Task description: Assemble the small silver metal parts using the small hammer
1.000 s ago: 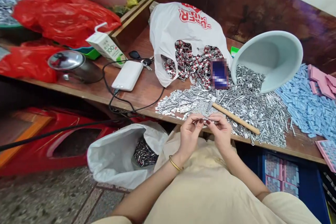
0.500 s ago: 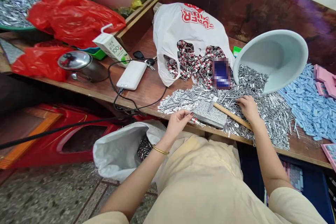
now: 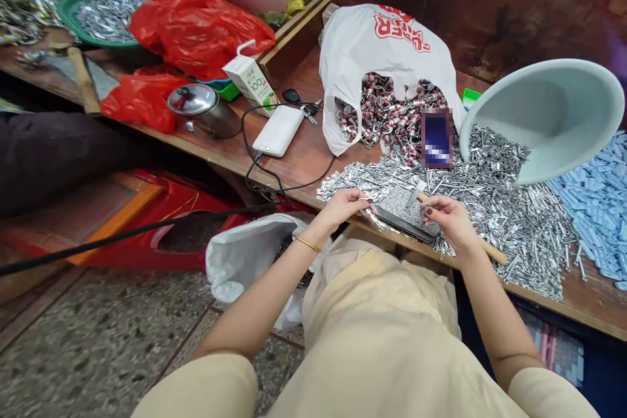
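Observation:
My left hand point(image 3: 345, 206), a bangle on its wrist, pinches a small metal piece with a red band point(image 3: 373, 215) at the table's front edge. Right beside that piece lies a long dark metal bar point(image 3: 405, 225). My right hand point(image 3: 451, 219) is above the hammer point(image 3: 494, 251), thumb and fingers drawn together; whatever is between them is too small to make out. The hammer's head points toward a flat speckled block point(image 3: 399, 198). Small silver metal parts point(image 3: 529, 228) are heaped around the block and under my right hand.
A white plastic bag point(image 3: 392, 32) spills red-banded metal pieces point(image 3: 386, 114). A tilted grey-green basin point(image 3: 573, 117) holds more silver parts, with blue pieces point(image 3: 595, 199) to its right. Leftward are a power bank point(image 3: 278, 130), a drink carton point(image 3: 251, 83) and a steel mug point(image 3: 208, 111).
My right hand has moved left from the parts heap, closer to my left hand. My left hand keeps its piece by the bar. The view has shifted left.

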Motion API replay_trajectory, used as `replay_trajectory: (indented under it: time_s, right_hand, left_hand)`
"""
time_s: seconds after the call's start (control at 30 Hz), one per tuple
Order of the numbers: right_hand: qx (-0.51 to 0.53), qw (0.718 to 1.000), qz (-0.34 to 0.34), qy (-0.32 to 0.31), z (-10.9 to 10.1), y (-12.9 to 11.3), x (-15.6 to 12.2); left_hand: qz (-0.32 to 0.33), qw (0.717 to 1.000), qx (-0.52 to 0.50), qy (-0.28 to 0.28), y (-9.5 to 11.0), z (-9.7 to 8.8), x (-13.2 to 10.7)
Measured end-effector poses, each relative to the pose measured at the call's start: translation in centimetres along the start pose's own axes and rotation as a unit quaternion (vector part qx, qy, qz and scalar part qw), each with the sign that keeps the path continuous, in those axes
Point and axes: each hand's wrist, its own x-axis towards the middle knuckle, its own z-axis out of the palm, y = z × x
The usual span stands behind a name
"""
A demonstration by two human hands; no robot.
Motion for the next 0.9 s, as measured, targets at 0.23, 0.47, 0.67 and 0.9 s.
replay_trajectory:
  time_s: [0.23, 0.47, 0.67, 0.9]
  right_hand:
    - [0.201, 0.969, 0.089, -0.114, 3.9, 1.2, 1.2]
    - [0.204, 0.964, 0.087, -0.148, 3.6, 0.8, 1.0]
    - [0.016, 0.996, 0.014, -0.084, 4.2, 0.3, 1.9]
    - [-0.269, 0.953, -0.093, -0.104, 7.1, 1.7, 4.7]
  left_hand:
    - [0.023, 0.999, 0.025, -0.011, -0.6, -0.4, 0.4]
    - [0.03, 0.997, 0.064, -0.019, -1.3, -0.6, 1.3]
    - [0.051, 0.994, 0.091, -0.017, -1.3, -0.5, 1.4]
    - [0.064, 0.991, 0.114, -0.008, -1.5, -0.6, 1.5]
